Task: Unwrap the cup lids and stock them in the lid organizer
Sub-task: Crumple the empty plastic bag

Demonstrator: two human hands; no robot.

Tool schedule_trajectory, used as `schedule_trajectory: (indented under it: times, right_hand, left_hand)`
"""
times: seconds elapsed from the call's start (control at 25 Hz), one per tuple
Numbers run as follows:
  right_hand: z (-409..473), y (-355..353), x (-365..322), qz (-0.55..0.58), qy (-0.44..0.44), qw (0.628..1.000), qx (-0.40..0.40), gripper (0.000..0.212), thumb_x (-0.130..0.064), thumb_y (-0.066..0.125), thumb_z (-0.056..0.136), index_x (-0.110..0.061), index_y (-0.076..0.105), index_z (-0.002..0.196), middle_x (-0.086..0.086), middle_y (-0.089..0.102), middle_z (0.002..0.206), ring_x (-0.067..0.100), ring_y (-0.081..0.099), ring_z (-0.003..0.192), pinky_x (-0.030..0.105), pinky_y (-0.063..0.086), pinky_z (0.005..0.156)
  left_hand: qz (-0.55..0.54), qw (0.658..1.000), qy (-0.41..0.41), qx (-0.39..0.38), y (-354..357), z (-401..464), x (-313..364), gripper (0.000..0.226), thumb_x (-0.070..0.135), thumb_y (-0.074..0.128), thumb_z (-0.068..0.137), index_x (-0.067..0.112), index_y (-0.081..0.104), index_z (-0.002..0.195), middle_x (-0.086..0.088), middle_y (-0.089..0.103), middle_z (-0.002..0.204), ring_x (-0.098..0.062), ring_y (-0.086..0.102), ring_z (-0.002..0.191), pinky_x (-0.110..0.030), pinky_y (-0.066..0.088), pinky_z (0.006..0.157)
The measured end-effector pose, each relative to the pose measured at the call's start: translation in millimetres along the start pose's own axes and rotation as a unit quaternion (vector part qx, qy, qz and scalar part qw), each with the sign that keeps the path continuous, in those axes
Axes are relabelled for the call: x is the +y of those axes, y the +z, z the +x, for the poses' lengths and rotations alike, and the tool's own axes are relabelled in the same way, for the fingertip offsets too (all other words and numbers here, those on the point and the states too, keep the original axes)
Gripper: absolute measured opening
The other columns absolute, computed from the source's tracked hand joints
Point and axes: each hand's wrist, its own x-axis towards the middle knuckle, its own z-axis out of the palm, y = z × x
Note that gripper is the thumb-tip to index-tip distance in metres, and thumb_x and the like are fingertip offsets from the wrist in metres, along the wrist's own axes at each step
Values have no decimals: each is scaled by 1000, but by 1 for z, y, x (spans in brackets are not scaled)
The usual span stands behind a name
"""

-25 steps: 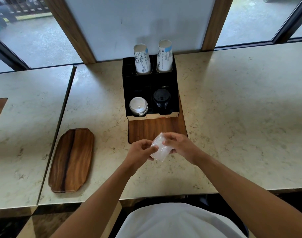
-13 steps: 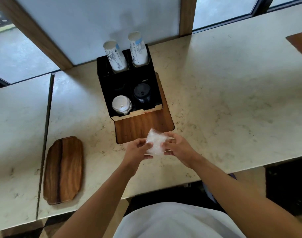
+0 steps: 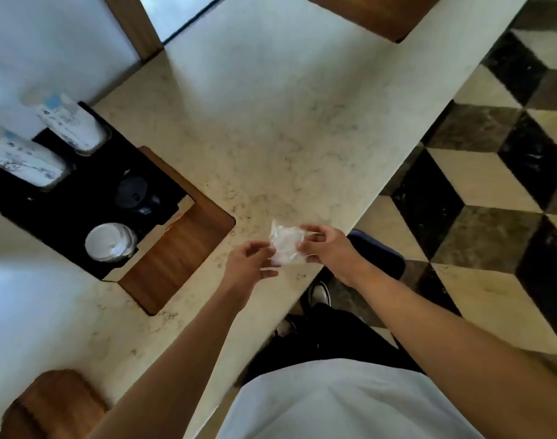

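A crumpled clear plastic wrapper (image 3: 286, 245) hangs between my two hands above the counter's near edge. My left hand (image 3: 250, 267) pinches its left side and my right hand (image 3: 327, 250) pinches its right side. Off to the left stands the black lid organizer (image 3: 65, 210). A stack of white lids (image 3: 109, 243) fills its front slot and a stack of black lids (image 3: 134, 193) sits in the slot beside it. Two stacks of printed paper cups (image 3: 46, 147) lean out of its back slots.
The organizer rests on a wooden board (image 3: 182, 248) on the pale marble counter (image 3: 286, 122). A wooden tray (image 3: 49, 403) lies at the bottom left and another wooden panel (image 3: 375, 14) at the top. A checkered floor (image 3: 492, 201) and a dark stool (image 3: 381, 258) lie to the right.
The view has swung strongly to the right, so the organizer now sits at far left. Both hands, still holding the wrapper, have moved right toward the counter's edge.
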Motion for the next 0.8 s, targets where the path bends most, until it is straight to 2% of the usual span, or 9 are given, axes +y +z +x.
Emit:
schedule_trajectory:
  times: [0.12,0.24,0.4,0.56,0.72,0.8]
  right_hand:
    - [-13,-34,13,48,-4,998,46,50,-8,83,82,-14,62,127,13,76,107,24,73,95,39,60,80]
    - [-29,-71,23,88,-11,992,92,50,-10,86,79,-17,64,123,6,79,101,19,77,89,29,60,71]
    - [-44,-122,40,126,2,980,152,41,-11,89,77,-17,68,112,6,79,103,20,78,93,30,62,73]
    - [-56,-175,63,135,35,974,177,28,-11,89,77,-16,69,97,1,77,87,12,75,78,23,56,63]
    - [-57,-222,85,134,73,972,178,25,-8,87,79,-16,69,94,1,76,86,7,74,71,20,55,58]
    - [-54,-237,96,131,90,970,184,24,-9,86,79,-17,69,93,1,75,87,6,72,69,22,55,60]
  left_hand:
    - [45,998,-4,-38,31,7,0,20,7,72,94,1,67,112,-20,74,104,-31,73,83,-43,62,75]
    - [105,992,-7,-66,72,12,-2,20,6,71,93,-1,67,111,-20,73,104,-29,73,82,-40,63,71]
    - [175,980,3,-92,130,16,-10,16,7,71,94,3,67,109,-18,72,99,-29,72,86,-37,65,70]
    - [246,966,-12,-83,184,20,-30,10,13,70,96,9,70,105,-19,74,99,-29,75,91,-44,66,77]
    - [311,947,-20,-80,228,28,-57,4,15,72,94,15,72,98,-11,77,98,-24,77,89,-36,66,73]
    - [322,943,-33,-76,241,37,-72,5,14,73,94,14,72,99,-9,77,97,-23,77,87,-33,66,71]
